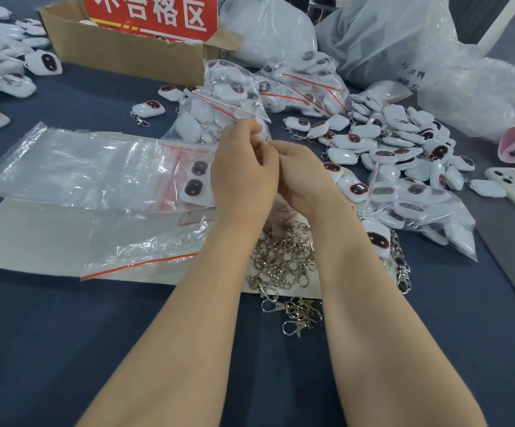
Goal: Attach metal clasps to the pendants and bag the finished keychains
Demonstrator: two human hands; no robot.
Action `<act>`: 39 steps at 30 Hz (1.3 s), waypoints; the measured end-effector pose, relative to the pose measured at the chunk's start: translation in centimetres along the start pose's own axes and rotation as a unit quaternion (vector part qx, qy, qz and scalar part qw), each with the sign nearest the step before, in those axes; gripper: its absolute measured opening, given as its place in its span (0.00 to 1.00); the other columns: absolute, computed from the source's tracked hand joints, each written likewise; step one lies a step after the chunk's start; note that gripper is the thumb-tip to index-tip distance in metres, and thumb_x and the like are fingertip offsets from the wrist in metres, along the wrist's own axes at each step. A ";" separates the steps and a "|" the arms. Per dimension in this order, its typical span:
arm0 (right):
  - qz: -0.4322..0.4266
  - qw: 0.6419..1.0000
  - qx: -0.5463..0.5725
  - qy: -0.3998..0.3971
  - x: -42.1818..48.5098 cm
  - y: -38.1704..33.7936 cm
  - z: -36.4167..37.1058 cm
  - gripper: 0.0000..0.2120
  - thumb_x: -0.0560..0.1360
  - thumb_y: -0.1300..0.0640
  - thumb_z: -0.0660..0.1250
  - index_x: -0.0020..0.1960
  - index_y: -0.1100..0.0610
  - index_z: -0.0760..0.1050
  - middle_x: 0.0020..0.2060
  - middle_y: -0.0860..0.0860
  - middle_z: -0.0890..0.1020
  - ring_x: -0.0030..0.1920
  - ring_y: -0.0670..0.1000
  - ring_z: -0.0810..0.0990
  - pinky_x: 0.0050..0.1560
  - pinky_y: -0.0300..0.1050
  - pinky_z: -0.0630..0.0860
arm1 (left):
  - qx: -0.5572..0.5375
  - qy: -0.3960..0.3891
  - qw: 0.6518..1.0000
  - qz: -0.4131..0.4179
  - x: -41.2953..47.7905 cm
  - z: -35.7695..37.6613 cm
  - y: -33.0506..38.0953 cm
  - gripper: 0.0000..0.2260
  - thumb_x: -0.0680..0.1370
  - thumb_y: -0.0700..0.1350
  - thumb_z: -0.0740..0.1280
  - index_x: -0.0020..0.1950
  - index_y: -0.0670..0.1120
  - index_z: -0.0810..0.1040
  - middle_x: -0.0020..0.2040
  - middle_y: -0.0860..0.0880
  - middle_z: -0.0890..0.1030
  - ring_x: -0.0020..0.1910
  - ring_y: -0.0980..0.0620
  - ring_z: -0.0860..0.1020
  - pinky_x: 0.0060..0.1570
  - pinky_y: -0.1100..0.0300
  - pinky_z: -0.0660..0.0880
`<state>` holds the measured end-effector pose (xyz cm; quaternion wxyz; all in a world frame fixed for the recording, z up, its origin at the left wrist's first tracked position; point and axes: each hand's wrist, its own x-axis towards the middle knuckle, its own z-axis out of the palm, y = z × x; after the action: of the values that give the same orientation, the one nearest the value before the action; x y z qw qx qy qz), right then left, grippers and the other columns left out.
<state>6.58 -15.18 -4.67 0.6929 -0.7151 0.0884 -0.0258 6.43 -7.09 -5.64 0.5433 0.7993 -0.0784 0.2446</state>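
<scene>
Both hands are up together at the middle of the surface (65, 334). The left hand (244, 177) and right hand (304, 172) are knuckle to knuckle with the fingers curled in tight. Each grip looks closed to a pinch, but whatever sits between the fingertips is hidden behind the hands, so I cannot tell what they have. Just near of the wrists lies the pile of metal clasps (284, 260). They are small, stiff and hooked into one another, so one is likely to drag its neighbours along; better to lift it by the ring end. To the right spreads the heap of pendants (404, 140). These are glossy white shells, probably light and a bit slippery, and best held across the edges of the body with the loop end free. Left of the hands lie the flat clear zip bags (74, 167) on a pale mat (34, 241). The film is thin and limp, so I would take it at the red-striped mouth. Just beyond the fingers sits a filled bag (228, 100), with a cardboard box (120, 53) farther back.
</scene>
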 end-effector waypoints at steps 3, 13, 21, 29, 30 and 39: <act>-0.032 0.977 -0.209 -0.028 -0.2 -0.1 -0.6 0.14 0.78 0.64 0.61 0.36 0.55 0.78 0.25 0.45 0.77 0.26 0.42 0.73 0.28 0.36 0.69 | 0.020 -0.003 1.000 0.003 0.0 0.0 -0.2 0.08 0.76 0.40 0.63 0.54 0.44 0.76 0.49 0.48 0.78 0.42 0.53 0.74 0.41 0.64 0.67; 0.127 0.815 -0.516 0.230 -0.1 -0.4 -4.1 0.15 0.75 0.56 0.61 0.62 0.56 0.73 0.66 0.59 0.71 0.68 0.62 0.66 0.69 0.55 0.61 | 0.119 -0.176 0.976 -0.054 -0.4 0.6 -1.5 0.10 0.77 0.42 0.63 0.58 0.44 0.74 0.50 0.47 0.79 0.46 0.50 0.76 0.48 0.56 0.73; 0.036 0.845 -0.503 0.178 0.4 0.1 -2.7 0.24 0.73 0.52 0.66 0.68 0.55 0.67 0.66 0.56 0.72 0.69 0.59 0.67 0.69 0.55 0.62 | 0.130 -0.187 0.972 -0.059 -0.3 0.5 -1.3 0.09 0.77 0.43 0.63 0.57 0.43 0.75 0.51 0.46 0.80 0.50 0.47 0.77 0.51 0.52 0.74; 0.046 0.835 -0.511 0.198 0.8 0.5 -2.3 0.18 0.76 0.55 0.63 0.65 0.56 0.69 0.62 0.54 0.76 0.66 0.59 0.69 0.69 0.55 0.60 | 0.133 -0.193 0.971 -0.052 -0.4 0.4 -1.2 0.08 0.77 0.45 0.64 0.54 0.43 0.75 0.48 0.46 0.80 0.48 0.47 0.78 0.51 0.50 0.75; 0.037 0.841 -0.504 0.195 0.9 0.4 -2.0 0.19 0.75 0.56 0.63 0.65 0.56 0.68 0.61 0.54 0.76 0.66 0.58 0.70 0.67 0.55 0.60 | 0.134 -0.193 0.971 -0.052 -0.4 0.5 -1.3 0.08 0.78 0.45 0.64 0.54 0.43 0.75 0.48 0.46 0.80 0.48 0.47 0.78 0.51 0.50 0.75; -0.101 0.950 -0.138 0.260 0.9 -0.9 -1.6 0.04 0.75 0.61 0.64 0.49 0.59 0.72 0.47 0.55 0.79 0.48 0.54 0.77 0.48 0.41 0.71 | 0.144 -0.212 0.965 -0.060 -0.3 0.5 -1.3 0.10 0.76 0.44 0.65 0.56 0.42 0.74 0.51 0.44 0.79 0.52 0.44 0.77 0.53 0.49 0.74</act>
<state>7.29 -16.91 -3.82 0.5341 -0.7775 0.1955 -0.2682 6.83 -7.06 -7.02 0.4067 0.9060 -0.1080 0.0452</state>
